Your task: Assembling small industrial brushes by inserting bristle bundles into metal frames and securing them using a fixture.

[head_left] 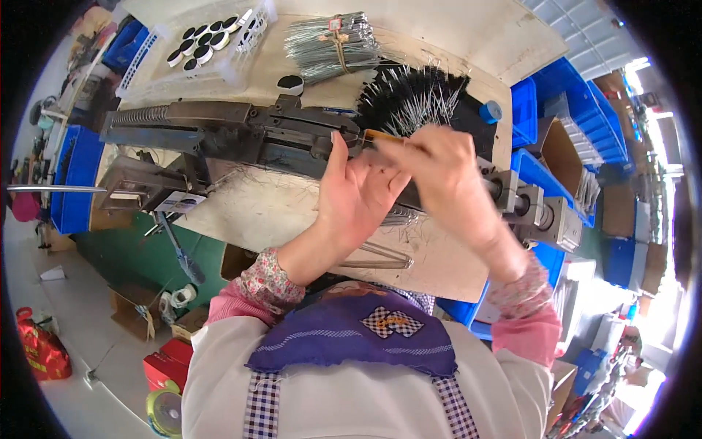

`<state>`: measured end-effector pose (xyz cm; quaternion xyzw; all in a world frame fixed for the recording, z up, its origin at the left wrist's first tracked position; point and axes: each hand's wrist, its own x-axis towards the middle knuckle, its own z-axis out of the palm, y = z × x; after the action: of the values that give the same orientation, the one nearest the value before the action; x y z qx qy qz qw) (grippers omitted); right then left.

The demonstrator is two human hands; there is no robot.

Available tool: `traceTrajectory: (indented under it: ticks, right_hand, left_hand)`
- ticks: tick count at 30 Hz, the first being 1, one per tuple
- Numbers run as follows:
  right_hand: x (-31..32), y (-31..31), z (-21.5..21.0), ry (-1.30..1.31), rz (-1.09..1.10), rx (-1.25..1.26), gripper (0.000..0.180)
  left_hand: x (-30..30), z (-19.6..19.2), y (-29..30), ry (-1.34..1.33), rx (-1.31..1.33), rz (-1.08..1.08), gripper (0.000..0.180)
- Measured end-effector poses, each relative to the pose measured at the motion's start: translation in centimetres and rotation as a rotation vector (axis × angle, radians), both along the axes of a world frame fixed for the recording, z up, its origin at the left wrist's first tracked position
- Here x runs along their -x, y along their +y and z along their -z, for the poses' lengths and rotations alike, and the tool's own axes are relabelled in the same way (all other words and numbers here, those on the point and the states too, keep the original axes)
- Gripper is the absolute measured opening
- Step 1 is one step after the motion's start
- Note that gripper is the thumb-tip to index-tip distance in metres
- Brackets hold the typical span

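My left hand (360,199) is raised beside the jaw end of a long dark metal machine (289,130), its thumb up and apart from the fingers. My right hand (447,164), smeared by motion, is curled closed close to the left fingertips. A thin orange-yellow stick (385,137) lies between the machine's jaw and my right fingers; whether they grip it I cannot tell. Behind the hands is a big heap of black-bristled brushes with twisted wire stems (420,102). Farther back lies a tied bundle of straight wires (333,47).
A white plastic basket (131,82) with several black-topped round pieces stands at the back left; a similar piece (290,85) lies nearer. A blue tape roll (491,112) sits right of the brushes. Bent wire rods (380,257) lie near the table's front. Blue bins (523,110) stand at right.
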<state>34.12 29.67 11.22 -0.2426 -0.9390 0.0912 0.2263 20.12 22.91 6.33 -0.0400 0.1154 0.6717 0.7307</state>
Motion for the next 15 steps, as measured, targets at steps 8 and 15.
traceTrajectory:
  ticks: [8, 15]
  right_hand:
    - [-0.1, 3.0, 0.0, 0.105, 0.130, 0.340, 0.013]
    - [-0.1, 2.7, -0.2, 0.044, 0.080, 0.133, 0.013]
  left_hand:
    - [-0.3, 0.1, -1.2, 0.199, -0.036, -0.071, 0.070]
    - [0.0, -0.4, -1.2, 0.298, -0.066, -0.031, 0.070]
